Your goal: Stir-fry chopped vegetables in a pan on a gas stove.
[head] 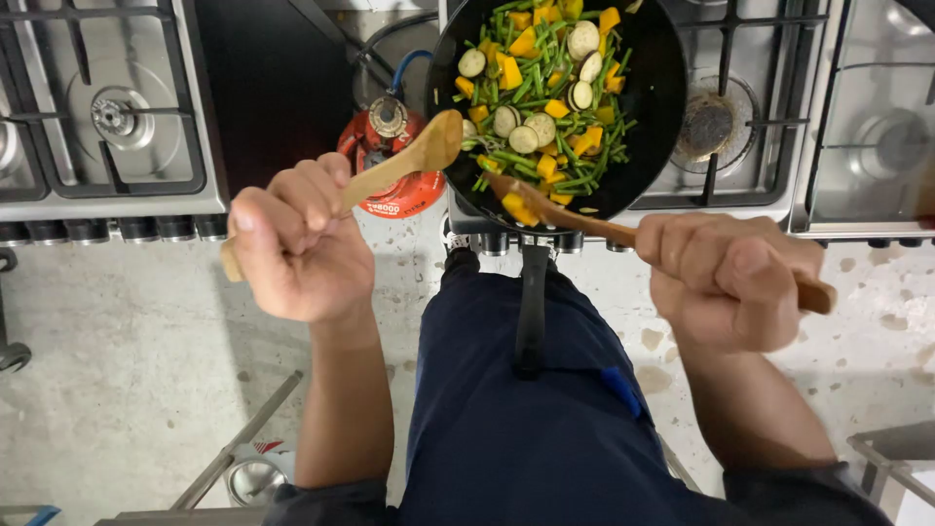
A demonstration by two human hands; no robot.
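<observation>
The left hand [297,244] is clenched into a fist around the handle of a wooden spoon [390,170], whose rounded bowl points up and to the right and ends at the near left rim of the pan. The right hand [726,278] is likewise pressed shut around the handle of a wooden spatula [584,222]; the butt of that handle sticks out past the fist on the right, while the flat tip reaches into the vegetables at the near edge of the pan.

Largest in view is the concrete floor [117,360], pale and stained, running beneath the person's dark blue trousers [526,429], which fill the lower middle. Above it stand two steel stoves. The stove on the left [107,127] shows a bare burner under black grates and a row of dark knobs along its front. The stove on the right [769,136] carries the black wok-like pan [657,88], whose long black handle [532,312] hangs down toward the person's body. Beside the pan to the right is a scorched, uncovered burner [709,125].

Between the two stoves, on the floor, sits a red gas cylinder [390,166] with a blue hose curling up from its valve; the spoon crosses in front of it.

Inside the pan lie mixed vegetables [545,97]: green beans, orange-yellow cubes and pale round slices with dark skins. A small steel bowl [253,479] rests near the bottom left.
</observation>
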